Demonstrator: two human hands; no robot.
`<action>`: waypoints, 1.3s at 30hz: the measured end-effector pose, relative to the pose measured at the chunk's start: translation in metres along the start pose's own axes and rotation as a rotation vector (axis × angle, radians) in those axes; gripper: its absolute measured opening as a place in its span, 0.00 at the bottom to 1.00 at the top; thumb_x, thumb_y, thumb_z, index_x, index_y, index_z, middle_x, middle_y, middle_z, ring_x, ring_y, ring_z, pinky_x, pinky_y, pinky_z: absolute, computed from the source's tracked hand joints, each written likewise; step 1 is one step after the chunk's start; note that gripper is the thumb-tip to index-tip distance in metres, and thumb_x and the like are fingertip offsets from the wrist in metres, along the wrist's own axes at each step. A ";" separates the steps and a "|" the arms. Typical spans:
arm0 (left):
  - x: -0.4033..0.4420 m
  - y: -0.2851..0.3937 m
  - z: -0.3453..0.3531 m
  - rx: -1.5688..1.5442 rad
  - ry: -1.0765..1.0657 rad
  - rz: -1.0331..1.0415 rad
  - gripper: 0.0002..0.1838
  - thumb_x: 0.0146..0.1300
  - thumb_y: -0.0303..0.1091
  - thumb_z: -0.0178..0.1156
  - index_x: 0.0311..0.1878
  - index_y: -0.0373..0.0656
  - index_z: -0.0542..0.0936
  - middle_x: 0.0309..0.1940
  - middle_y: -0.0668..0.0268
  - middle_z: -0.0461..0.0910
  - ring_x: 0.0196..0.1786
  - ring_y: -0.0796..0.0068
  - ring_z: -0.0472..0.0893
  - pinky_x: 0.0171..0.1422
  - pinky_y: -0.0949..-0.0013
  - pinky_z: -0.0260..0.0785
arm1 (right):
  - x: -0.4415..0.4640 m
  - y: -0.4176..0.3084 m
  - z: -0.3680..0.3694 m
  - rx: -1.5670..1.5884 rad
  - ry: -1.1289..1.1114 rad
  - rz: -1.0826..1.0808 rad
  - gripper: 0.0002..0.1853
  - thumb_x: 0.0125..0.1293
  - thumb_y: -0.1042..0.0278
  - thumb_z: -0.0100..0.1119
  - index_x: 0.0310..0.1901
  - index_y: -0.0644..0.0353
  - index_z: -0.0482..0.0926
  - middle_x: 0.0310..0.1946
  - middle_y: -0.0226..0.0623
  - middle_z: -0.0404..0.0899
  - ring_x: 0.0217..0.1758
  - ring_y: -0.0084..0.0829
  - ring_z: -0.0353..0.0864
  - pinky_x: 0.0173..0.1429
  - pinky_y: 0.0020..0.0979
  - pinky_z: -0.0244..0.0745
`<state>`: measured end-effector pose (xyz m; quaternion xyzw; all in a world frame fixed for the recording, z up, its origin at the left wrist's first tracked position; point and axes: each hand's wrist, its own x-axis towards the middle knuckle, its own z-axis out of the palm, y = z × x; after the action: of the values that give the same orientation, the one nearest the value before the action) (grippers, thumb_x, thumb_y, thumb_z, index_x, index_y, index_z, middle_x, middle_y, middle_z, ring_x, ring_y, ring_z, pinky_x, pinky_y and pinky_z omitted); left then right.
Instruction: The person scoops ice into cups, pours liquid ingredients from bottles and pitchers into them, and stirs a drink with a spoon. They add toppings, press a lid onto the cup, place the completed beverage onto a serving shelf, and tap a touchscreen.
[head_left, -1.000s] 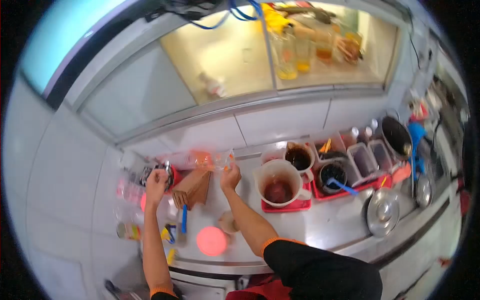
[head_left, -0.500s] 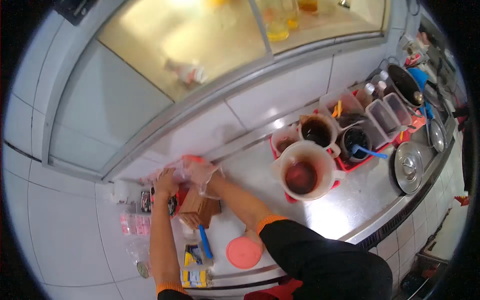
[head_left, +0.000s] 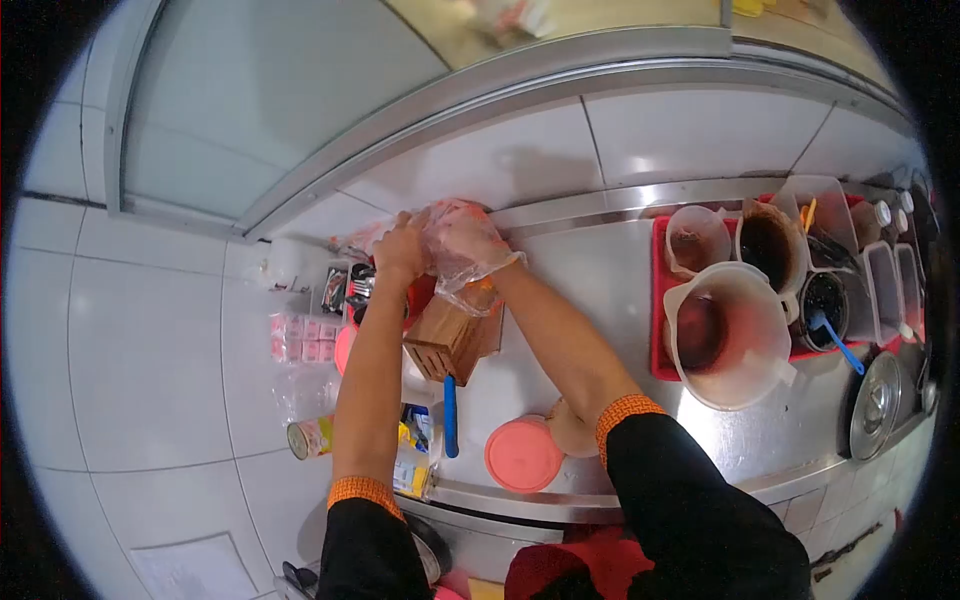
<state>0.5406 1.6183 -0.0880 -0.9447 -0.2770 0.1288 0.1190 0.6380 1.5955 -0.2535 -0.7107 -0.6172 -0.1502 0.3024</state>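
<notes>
Against the back wall, my left hand (head_left: 398, 250) grips the edge of a clear plastic bag (head_left: 465, 290) that looks reddish in places. My right hand (head_left: 468, 240) is inside the same bag, up to the wrist, its fingers blurred by the plastic. Just below the bag stands a wooden knife block (head_left: 440, 345) with slots in its end. A blue handle (head_left: 451, 420) sticks out from the block towards me. Under my right forearm sits a round container with a pink lid (head_left: 523, 453).
To the right, a red tray (head_left: 662, 300) carries a large plastic jug (head_left: 730, 345), smaller jugs of dark liquid and clear bins. A metal lid (head_left: 875, 405) lies near the counter's edge. Pink-and-white packs (head_left: 303, 338) and a can (head_left: 312, 438) are at the left.
The view has turned and shifted, so the counter and jugs sit differently in the frame. Both hands remain at the bag, with the right hand now more plainly inside it.
</notes>
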 end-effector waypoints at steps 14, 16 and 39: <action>0.014 0.015 0.008 -0.169 -0.038 -0.040 0.37 0.45 0.46 0.71 0.63 0.64 0.70 0.60 0.62 0.71 0.58 0.54 0.76 0.57 0.49 0.72 | -0.058 -0.034 -0.094 0.688 0.428 0.846 0.07 0.54 0.68 0.62 0.28 0.63 0.79 0.30 0.45 0.78 0.37 0.41 0.79 0.43 0.34 0.74; 0.007 0.019 0.002 -0.195 0.032 -0.077 0.35 0.45 0.45 0.71 0.61 0.60 0.71 0.59 0.61 0.73 0.56 0.53 0.78 0.56 0.50 0.73 | -0.056 -0.045 -0.159 0.569 0.505 0.722 0.05 0.56 0.70 0.60 0.30 0.63 0.77 0.30 0.47 0.77 0.35 0.43 0.79 0.43 0.36 0.73; -0.229 -0.241 0.064 -0.098 0.150 -1.283 0.30 0.56 0.43 0.57 0.62 0.42 0.71 0.64 0.40 0.65 0.73 0.45 0.56 0.70 0.32 0.42 | -0.399 -0.078 -0.486 0.278 -0.172 1.157 0.05 0.59 0.75 0.57 0.29 0.67 0.76 0.23 0.34 0.76 0.28 0.22 0.72 0.32 0.25 0.67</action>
<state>0.2162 1.6985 -0.0359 -0.6023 -0.7830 -0.0473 0.1479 0.5634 0.9873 -0.0935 -0.8946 -0.1662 0.1791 0.3742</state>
